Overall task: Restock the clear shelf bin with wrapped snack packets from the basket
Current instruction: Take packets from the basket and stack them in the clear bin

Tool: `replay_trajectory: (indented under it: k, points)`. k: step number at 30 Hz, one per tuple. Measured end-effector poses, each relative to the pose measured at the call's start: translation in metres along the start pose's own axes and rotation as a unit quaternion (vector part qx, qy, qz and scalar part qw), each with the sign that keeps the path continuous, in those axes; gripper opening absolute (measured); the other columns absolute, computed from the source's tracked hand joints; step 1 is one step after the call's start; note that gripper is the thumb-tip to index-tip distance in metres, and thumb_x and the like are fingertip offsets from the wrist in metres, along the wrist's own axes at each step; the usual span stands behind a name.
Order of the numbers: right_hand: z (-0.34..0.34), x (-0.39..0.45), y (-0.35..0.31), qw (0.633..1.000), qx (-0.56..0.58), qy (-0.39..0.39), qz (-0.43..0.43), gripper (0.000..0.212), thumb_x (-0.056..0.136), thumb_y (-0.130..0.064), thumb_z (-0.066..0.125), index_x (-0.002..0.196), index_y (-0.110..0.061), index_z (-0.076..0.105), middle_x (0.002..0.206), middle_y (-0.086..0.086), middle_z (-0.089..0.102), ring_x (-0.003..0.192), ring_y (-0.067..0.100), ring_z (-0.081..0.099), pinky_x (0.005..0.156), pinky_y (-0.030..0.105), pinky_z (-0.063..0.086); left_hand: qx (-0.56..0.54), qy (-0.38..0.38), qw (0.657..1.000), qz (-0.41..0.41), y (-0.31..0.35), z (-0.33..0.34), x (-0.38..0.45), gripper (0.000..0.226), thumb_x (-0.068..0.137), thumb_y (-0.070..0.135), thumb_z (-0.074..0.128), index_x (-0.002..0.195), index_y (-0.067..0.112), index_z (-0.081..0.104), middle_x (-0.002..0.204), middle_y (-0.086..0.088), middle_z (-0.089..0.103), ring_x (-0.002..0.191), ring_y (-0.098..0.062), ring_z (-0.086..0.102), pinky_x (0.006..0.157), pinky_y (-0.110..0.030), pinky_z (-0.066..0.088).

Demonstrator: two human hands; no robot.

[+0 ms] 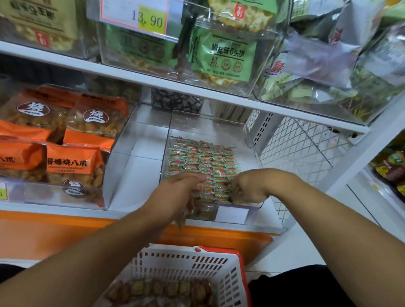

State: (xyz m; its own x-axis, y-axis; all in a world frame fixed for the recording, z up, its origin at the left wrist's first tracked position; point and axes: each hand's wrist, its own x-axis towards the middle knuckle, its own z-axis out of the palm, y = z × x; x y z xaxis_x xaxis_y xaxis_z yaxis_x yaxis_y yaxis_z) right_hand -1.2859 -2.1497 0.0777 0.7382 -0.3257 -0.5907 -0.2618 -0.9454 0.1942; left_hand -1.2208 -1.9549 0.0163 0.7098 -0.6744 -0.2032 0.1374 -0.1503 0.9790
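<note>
A clear shelf bin (172,128) stands on the lower shelf, its floor covered with rows of small wrapped snack packets (203,160). Both hands reach over the bin's front edge. My left hand (176,194) is closed around a bunch of wrapped packets that hang down in front of the bin wall. My right hand (251,185) is curled around more packets inside the bin's front right corner. Below, a white basket (228,279) with a red rim holds several more brown wrapped packets (163,293).
Orange snack bags (73,164) fill the bin to the left. Green packets (224,54) sit in clear bins on the shelf above, behind a price tag (136,9). A white mesh divider (299,143) stands right of the bin. An orange shelf front (54,235) runs below.
</note>
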Motion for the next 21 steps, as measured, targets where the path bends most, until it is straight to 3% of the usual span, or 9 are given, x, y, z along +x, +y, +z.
replay_trajectory:
  k: [3,4,6,8,11,14,16,19,21]
  points:
    - [-0.008,-0.02,0.006,0.969,0.169,0.175,-0.046,0.018,0.095,-0.026,0.066,0.108,-0.017,0.059,0.096,0.005,0.067,0.083,0.022,0.06,0.068,0.032,0.044,-0.029,0.019,0.999,0.023,0.005,-0.008,0.002,0.023,0.103,0.039,0.052,0.103,0.047,0.074,0.092,-0.002,0.079,0.087,-0.029,0.074,0.063,-0.037,0.052]
    - [-0.008,-0.027,0.006,0.929,0.298,0.201,-0.086,0.023,0.091,-0.028,0.073,0.106,-0.015,0.06,0.089,0.008,0.067,0.077,0.02,0.059,0.067,0.032,0.045,-0.034,0.024,0.998,0.036,0.006,-0.011,0.003,0.026,0.104,0.035,0.05,0.105,0.047,0.073,0.093,0.001,0.079,0.087,-0.027,0.075,0.062,-0.037,0.052]
    - [-0.004,-0.04,-0.006,0.787,0.567,0.168,-0.177,0.036,0.081,-0.026,0.083,0.107,-0.007,0.066,0.083,0.012,0.066,0.073,0.018,0.06,0.063,0.029,0.048,-0.04,0.021,0.997,0.059,0.009,-0.016,0.002,0.029,0.104,0.03,0.048,0.109,0.048,0.07,0.094,0.009,0.078,0.081,-0.015,0.076,0.057,-0.03,0.053]
    - [0.007,-0.036,-0.023,0.659,0.713,0.128,-0.203,0.049,0.071,-0.025,0.083,0.114,-0.004,0.07,0.101,0.011,0.076,0.084,0.018,0.068,0.07,0.029,0.055,-0.071,0.004,0.994,0.077,0.01,-0.02,0.0,0.031,0.101,0.026,0.052,0.115,0.049,0.067,0.097,0.008,0.078,0.078,-0.009,0.075,0.051,-0.023,0.051]
    - [0.024,-0.02,-0.044,0.584,0.785,0.128,-0.165,0.053,0.072,-0.019,0.079,0.12,-0.002,0.066,0.114,0.018,0.074,0.098,0.026,0.072,0.092,0.046,0.054,-0.086,-0.034,0.992,0.088,0.01,-0.021,-0.001,0.048,0.087,0.03,0.056,0.128,0.056,0.059,0.11,-0.002,0.077,0.093,-0.031,0.075,0.063,-0.04,0.056]
    - [0.031,-0.015,-0.051,0.559,0.808,0.114,-0.147,0.054,0.07,-0.02,0.082,0.121,-0.016,0.067,0.112,0.01,0.076,0.105,0.027,0.073,0.099,0.053,0.054,-0.08,-0.03,0.993,0.081,0.01,-0.02,0.001,0.061,0.081,0.029,0.054,0.131,0.064,0.053,0.108,-0.017,0.073,0.089,-0.046,0.068,0.072,-0.058,0.052]
    - [0.034,-0.016,-0.054,0.595,0.774,0.146,-0.158,0.047,0.074,-0.022,0.084,0.119,-0.025,0.07,0.111,0.004,0.077,0.107,0.023,0.073,0.097,0.051,0.056,-0.107,-0.018,0.992,0.068,0.01,-0.02,0.001,0.065,0.079,0.025,0.053,0.131,0.063,0.053,0.108,-0.026,0.069,0.091,-0.044,0.068,0.073,-0.06,0.051]
    - [0.038,-0.021,-0.056,0.67,0.659,0.312,-0.142,0.042,0.082,-0.026,0.084,0.12,-0.034,0.069,0.11,-0.014,0.074,0.103,0.006,0.07,0.09,0.034,0.06,-0.132,0.034,0.99,0.044,0.01,-0.021,-0.001,0.053,0.083,0.024,0.058,0.128,0.053,0.061,0.079,-0.013,0.076,0.06,-0.025,0.07,0.048,-0.03,0.049]
    - [0.04,-0.028,-0.055,0.704,0.533,0.446,-0.147,0.041,0.083,-0.028,0.082,0.119,-0.04,0.067,0.111,-0.024,0.067,0.103,-0.003,0.064,0.087,0.014,0.053,-0.167,0.033,0.985,0.0,0.012,-0.022,-0.004,0.032,0.095,0.03,0.056,0.124,0.036,0.07,0.087,-0.007,0.079,0.055,-0.017,0.069,0.04,-0.024,0.043]
